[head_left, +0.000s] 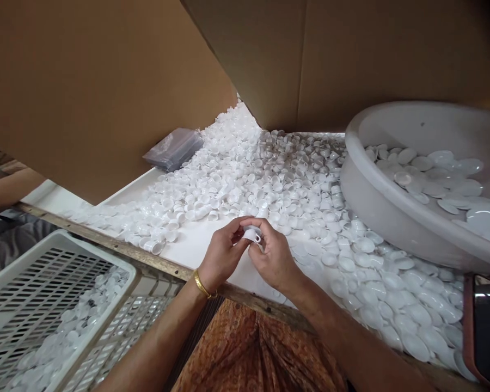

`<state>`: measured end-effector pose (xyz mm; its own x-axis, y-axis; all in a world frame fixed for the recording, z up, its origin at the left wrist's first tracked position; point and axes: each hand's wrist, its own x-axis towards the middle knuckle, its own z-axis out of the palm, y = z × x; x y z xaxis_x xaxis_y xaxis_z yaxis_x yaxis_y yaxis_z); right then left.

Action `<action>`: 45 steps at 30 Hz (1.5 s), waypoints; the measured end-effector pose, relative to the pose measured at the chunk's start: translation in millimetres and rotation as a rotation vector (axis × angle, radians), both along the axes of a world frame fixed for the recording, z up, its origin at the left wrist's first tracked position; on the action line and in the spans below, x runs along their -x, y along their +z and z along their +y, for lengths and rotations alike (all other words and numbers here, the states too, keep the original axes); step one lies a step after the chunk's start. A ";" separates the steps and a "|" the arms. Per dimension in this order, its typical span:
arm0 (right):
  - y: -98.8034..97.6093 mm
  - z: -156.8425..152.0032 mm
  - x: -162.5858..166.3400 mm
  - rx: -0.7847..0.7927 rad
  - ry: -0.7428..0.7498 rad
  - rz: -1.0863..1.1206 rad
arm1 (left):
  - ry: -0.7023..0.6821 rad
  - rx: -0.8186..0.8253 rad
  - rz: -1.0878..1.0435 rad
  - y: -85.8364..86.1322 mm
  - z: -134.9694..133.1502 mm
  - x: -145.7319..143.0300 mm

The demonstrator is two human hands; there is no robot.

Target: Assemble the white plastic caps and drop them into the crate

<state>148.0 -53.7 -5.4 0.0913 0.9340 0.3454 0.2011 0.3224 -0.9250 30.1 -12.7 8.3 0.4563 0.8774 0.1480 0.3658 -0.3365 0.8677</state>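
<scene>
A tiny white toy cup (251, 234) with a small ring handle is pinched between both hands over the table's front edge. My left hand (224, 251) closes its thumb and fingers on the cup's left side. From the right, my right hand (271, 255) curls its fingers over the top, with its thumb close to the handle. A paler white edge shows just behind the cup; fingers cover most of it, so I cannot tell its kind. Beyond the hands spreads a heap of small white cups (212, 188), and small white saucers (400, 305) lie to the right.
A large pale basin (375, 201) holding white saucers stands at right. A slotted plastic basket (61, 250) with small white pieces sits lower left. Cardboard sheets (106, 98) rise behind. A plastic-wrapped packet (175, 148) rests by the heap. A dark, red-edged device (488, 326) is lower right. Someone's forearm (10, 190) shows far left.
</scene>
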 end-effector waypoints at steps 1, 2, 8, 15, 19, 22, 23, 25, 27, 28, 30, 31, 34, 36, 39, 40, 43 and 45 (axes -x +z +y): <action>0.1 -0.4 0.2 0.002 -0.012 -0.012 | 0.011 -0.009 0.023 -0.4 -0.6 -0.3; 0.3 -0.8 0.3 0.002 -0.025 -0.021 | 0.026 -0.023 0.051 -0.5 -1.3 -0.8; 2.6 -2.0 -1.7 -0.002 -0.087 -0.074 | 0.080 -0.134 0.164 4.3 -5.9 -6.5; 4.3 -2.5 -5.1 -0.032 -0.093 -0.100 | 0.041 -0.152 0.203 7.7 -4.5 -10.1; 5.4 -2.2 -4.6 -0.014 -0.111 -0.047 | 0.021 -0.093 0.139 7.8 -0.1 -10.4; 6.6 -1.4 -3.8 -0.004 -0.044 0.033 | 0.057 -0.004 0.073 7.0 4.3 -9.4; 7.0 -1.2 -3.7 -0.013 -0.018 0.048 | 0.067 0.017 0.055 6.5 5.2 -9.0; 7.6 -1.1 -4.0 -0.032 0.004 0.052 | 0.075 0.026 0.033 5.7 5.1 -8.6; 8.3 -1.6 -4.4 -0.044 -0.014 0.039 | 0.091 -0.005 0.033 6.0 2.2 -8.7; 8.6 -2.1 -4.6 -0.046 -0.027 0.029 | 0.100 -0.026 0.041 6.7 0.1 -9.1; 9.6 -3.3 -5.1 -0.057 -0.053 0.016 | 0.118 -0.069 0.068 9.2 -4.2 -10.2; 10.2 -3.8 -5.4 -0.064 -0.064 0.011 | 0.115 -0.083 0.083 10.7 -5.9 -11.1; 11.5 -4.7 -7.0 -0.070 -0.103 0.004 | 0.085 -0.107 0.113 14.1 -7.2 -15.9; 11.9 -4.3 -9.0 -0.057 -0.129 0.003 | 0.074 -0.106 0.101 14.1 -4.8 -20.7; 12.1 -1.6 -12.5 0.042 -0.131 0.060 | 0.078 -0.046 0.051 11.1 2.0 -27.1; 12.2 -0.3 -13.3 0.090 -0.114 0.111 | 0.074 -0.014 0.037 10.0 4.4 -28.1; 12.1 4.5 -14.2 0.175 0.003 0.393 | 0.055 0.046 -0.002 8.9 8.5 -24.7; 11.8 7.3 -13.9 0.205 0.079 0.613 | 0.044 0.083 -0.049 11.3 6.8 -18.0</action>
